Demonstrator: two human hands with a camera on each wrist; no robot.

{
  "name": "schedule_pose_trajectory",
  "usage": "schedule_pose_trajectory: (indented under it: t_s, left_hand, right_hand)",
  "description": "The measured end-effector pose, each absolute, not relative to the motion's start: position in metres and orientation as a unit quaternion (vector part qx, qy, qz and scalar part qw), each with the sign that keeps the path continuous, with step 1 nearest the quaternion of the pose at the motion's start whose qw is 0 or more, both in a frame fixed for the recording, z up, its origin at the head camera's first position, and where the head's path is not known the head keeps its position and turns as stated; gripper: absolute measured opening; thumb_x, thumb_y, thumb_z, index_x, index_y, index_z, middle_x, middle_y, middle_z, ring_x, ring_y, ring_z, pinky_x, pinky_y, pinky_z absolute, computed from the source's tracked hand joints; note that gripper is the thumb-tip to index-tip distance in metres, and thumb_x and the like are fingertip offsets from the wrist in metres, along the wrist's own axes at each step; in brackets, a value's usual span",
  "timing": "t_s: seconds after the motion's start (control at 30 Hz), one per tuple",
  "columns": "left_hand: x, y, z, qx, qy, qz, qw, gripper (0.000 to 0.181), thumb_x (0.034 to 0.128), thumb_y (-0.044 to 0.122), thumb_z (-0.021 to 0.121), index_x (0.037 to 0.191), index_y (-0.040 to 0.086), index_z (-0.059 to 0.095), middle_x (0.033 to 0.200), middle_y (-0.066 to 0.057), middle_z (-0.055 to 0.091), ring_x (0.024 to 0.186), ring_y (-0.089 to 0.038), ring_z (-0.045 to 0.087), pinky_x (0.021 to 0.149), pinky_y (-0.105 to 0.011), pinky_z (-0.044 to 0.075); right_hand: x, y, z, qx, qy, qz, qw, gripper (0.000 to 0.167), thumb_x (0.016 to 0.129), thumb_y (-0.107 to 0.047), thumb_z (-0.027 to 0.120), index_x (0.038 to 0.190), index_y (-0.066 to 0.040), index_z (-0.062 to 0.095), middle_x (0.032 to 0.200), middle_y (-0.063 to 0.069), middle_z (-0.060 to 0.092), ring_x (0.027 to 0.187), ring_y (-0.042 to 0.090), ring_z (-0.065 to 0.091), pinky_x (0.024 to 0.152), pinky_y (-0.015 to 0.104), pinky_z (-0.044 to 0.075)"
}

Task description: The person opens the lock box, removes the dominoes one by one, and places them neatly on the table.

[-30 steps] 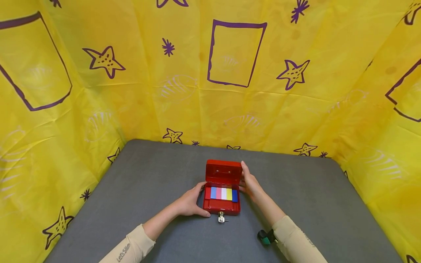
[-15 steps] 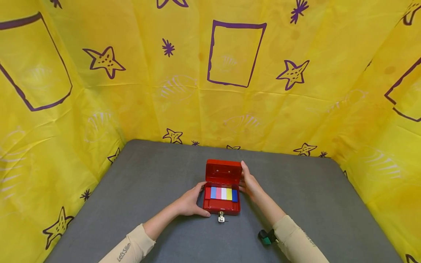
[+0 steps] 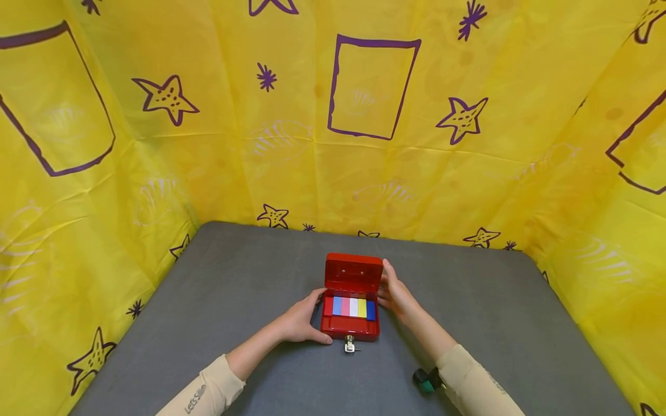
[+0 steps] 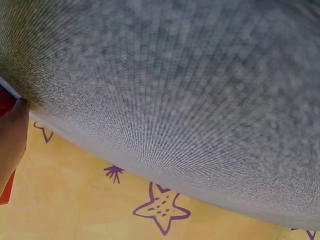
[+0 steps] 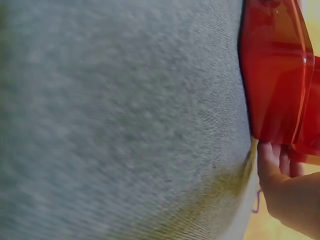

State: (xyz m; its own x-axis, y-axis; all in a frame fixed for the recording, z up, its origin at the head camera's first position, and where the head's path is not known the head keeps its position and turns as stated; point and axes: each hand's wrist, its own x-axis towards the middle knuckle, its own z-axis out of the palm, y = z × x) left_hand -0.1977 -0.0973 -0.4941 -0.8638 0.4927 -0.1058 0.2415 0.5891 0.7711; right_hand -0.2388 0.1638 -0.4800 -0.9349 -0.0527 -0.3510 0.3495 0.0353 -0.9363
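A red cash box (image 3: 352, 331) stands on the grey table with its lid (image 3: 354, 274) raised. Inside lies a row of coloured blocks (image 3: 353, 307): red, light blue, pink, white, yellow and dark blue. Keys (image 3: 350, 346) hang from the lock at its front. My left hand (image 3: 300, 320) grips the box's left side, thumb at the front corner and fingers toward the back. Along the right side, my right hand (image 3: 399, 297) touches the box and lid edge with extended fingers. The right wrist view shows those fingers (image 5: 267, 156) against the box's end; some are partly hidden.
The grey table (image 3: 250, 260) extends around the box. Yellow cloth (image 3: 291, 167) with purple star drawings encloses the back and both sides. A black and green device (image 3: 426, 381) sits by the right wrist.
The right hand's fingertip at the lid edge has dropped very slightly, and the right forearm has shifted a little to the right. The left hand and the blocks stay in place.
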Motion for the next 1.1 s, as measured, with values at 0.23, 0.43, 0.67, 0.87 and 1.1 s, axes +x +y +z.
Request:
schedule_pose_trajectory:
  t_s: [0.23,0.43,0.67,0.87,1.1]
  left_hand:
    - [-0.198,-0.097,-0.495,0.211,0.877,0.402,0.155,0.102,0.0696,0.032,0.087,0.148,0.006,0.027,0.146,-0.014,0.041,0.131,-0.032,0.04,0.1,-0.054,0.043]
    - [-0.198,-0.098,-0.495,0.213,0.877,0.402,0.154,0.102,0.0698,0.032,0.087,0.148,0.006,0.027,0.146,-0.014,0.041,0.131,-0.033,0.04,0.1,-0.054,0.043]
    - [-0.198,-0.098,-0.494,0.212,0.878,0.4,0.154,0.102,0.0699,0.032,0.087,0.148,0.006,0.026,0.146,-0.015,0.041,0.131,-0.033,0.04,0.1,-0.054,0.043]
    - [-0.198,-0.097,-0.494,0.211,0.879,0.399,0.154,0.102,0.0697,0.032,0.087,0.148,0.006,0.026,0.146,-0.015,0.041,0.131,-0.033,0.04,0.099,-0.054,0.044]
    - [-0.198,-0.097,-0.496,0.21,0.882,0.394,0.153,0.102,0.0696,0.033,0.087,0.148,0.007,0.027,0.146,-0.015,0.041,0.131,-0.033,0.04,0.1,-0.055,0.042]
  right_hand:
    - [-0.231,0.167,-0.485,0.121,0.667,-0.72,0.147,0.084,0.095,-0.062,0.044,0.142,0.007,0.038,0.142,0.027,0.045,0.127,0.04,0.047,0.108,0.048,0.036]
    - [-0.225,0.169,-0.486,0.131,0.641,-0.744,0.133,0.067,0.099,-0.046,0.049,0.142,0.005,0.041,0.142,0.024,0.045,0.124,0.036,0.049,0.108,0.045,0.037]
    - [-0.218,0.17,-0.485,0.155,0.609,-0.772,0.095,0.046,0.101,-0.026,0.051,0.133,0.007,0.05,0.118,0.013,0.062,0.095,0.02,0.061,0.092,0.033,0.051]
    - [-0.212,0.172,-0.483,0.163,0.584,-0.79,0.089,0.038,0.1,-0.018,0.052,0.128,0.008,0.052,0.099,0.004,0.066,0.088,0.018,0.06,0.083,0.028,0.054]
    - [-0.206,0.174,-0.476,0.166,0.569,-0.799,0.096,0.025,0.099,-0.017,0.054,0.114,0.003,0.058,0.091,0.004,0.062,0.084,0.017,0.058,0.078,0.026,0.054]
